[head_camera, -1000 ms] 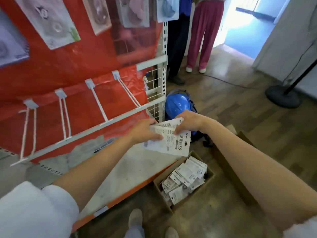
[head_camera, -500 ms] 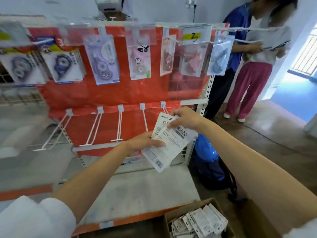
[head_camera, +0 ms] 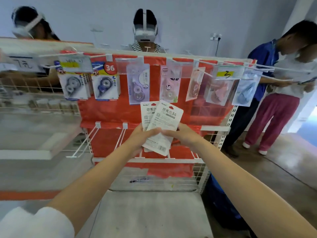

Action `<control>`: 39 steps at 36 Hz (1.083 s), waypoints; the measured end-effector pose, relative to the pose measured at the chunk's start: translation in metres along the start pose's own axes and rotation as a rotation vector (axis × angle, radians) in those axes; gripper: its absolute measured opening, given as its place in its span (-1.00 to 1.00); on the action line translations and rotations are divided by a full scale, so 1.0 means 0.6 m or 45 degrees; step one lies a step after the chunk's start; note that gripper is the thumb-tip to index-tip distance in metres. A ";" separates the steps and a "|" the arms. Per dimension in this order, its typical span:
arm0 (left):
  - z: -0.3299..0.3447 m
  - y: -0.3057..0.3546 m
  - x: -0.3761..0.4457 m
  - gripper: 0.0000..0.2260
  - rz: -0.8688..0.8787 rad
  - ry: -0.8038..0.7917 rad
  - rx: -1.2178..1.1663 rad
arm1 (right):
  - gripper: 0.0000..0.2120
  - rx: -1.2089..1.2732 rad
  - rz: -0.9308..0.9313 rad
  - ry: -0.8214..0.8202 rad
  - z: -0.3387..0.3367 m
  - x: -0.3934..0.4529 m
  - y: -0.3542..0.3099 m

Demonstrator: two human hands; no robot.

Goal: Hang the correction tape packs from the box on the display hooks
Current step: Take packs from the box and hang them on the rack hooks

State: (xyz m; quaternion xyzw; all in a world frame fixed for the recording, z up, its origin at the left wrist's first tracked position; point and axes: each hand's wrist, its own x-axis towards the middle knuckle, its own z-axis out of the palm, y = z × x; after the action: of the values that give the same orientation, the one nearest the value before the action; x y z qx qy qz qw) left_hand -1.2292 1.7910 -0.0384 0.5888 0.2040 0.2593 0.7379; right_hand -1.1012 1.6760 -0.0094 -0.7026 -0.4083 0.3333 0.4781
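Packs: correction tape packs (head_camera: 160, 124), light, stiff card, slick; grip below the hang holes.
Fingers: left hand (head_camera: 139, 136) and right hand (head_camera: 181, 135) both pinch the fanned packs.

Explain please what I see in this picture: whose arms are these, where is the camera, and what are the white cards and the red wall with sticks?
There is no machine here. The camera sits on a person's head and looks forward and down, so the two bare arms are that person's own.

The left hand and the right hand hold a small fan of white correction tape packs between them, backs facing the camera.

The red wall is a shop display rack. Its top row already carries hanging packs. The white sticks below are empty display hooks, where the held packs should go.

Lower down lies a grey shelf, with a dark pen behind the wire mesh above it. Other people stand behind the rack and at the right.
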 end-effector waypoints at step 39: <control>-0.079 0.061 0.021 -0.74 0.141 0.153 0.277 | -0.59 0.646 -0.063 0.058 0.103 0.092 -0.043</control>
State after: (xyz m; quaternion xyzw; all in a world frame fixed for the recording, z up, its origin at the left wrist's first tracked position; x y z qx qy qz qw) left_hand -1.2531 1.8412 -0.0129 0.6590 0.2420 0.3107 0.6408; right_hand -1.1365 1.7558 -0.0090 -0.5573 -0.3179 0.3974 0.6561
